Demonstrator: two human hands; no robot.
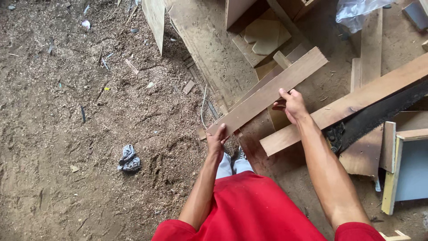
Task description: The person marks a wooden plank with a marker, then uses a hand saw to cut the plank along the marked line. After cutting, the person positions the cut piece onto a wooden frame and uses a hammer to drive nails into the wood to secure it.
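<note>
The left hand (217,139) is closed around the near end of a long, thin wooden board (267,93), fingers wrapped over its edge. The right hand (290,105) grips the same board farther up, near its middle — thumb on top, fingers curled underneath. The board is held clear of the floor and runs slantwise from the lower left up to the right, its far end above a pile of offcuts.

Just beyond the right hand a wider plank (347,105) lies at a similar slant, and a dark saw-like blade (379,111) runs along its lower edge. To the right stands a pale blue panel with a wooden frame (408,167). A crumpled clear plastic bag (356,11) lies at the top right; what is in it cannot be told.

The floor (67,111) on the left is thick with sawdust, with a small grey rag (129,159) on it. The person wears a red shirt (254,209).
</note>
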